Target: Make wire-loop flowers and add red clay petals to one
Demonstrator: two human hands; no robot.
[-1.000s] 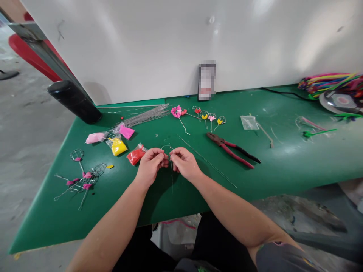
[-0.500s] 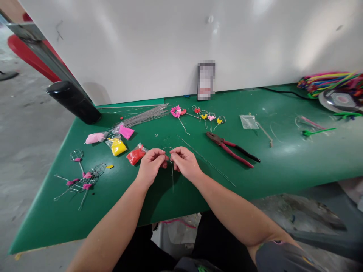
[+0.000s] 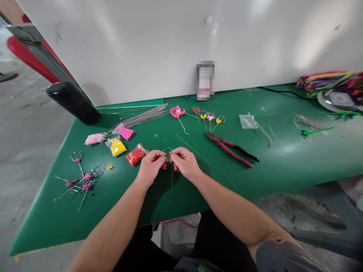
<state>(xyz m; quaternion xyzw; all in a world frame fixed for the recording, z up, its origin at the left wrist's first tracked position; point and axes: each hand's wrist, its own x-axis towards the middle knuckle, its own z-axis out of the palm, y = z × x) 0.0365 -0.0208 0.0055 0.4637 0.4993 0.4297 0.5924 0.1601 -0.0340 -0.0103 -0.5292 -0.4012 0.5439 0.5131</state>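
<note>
Between my hands is a thin metal wire (image 3: 172,177), its top curved into a small arc and one end hanging straight down. My left hand (image 3: 153,166) pinches the left side of the arc. On the right side my right hand (image 3: 183,162) pinches it too, close beside the left fingertips. Just left of my left hand lies a bag of red clay-like material (image 3: 136,155). Loose straight wires (image 3: 205,160) lie to the right of my right hand, and beyond them rest pliers with red handles (image 3: 229,149).
Small wire shapes with coloured bits (image 3: 211,117) lie at the back, beside a wire bundle (image 3: 147,116). More wire pieces with pink bits (image 3: 85,181) are at left, near yellow (image 3: 117,146) and pink bags (image 3: 125,132). A black cylinder (image 3: 72,104) stands at the left edge.
Both hands stay in nearly the same place, still pinching the wire. The whole view has shifted very slightly; nothing else on the table has moved.
</note>
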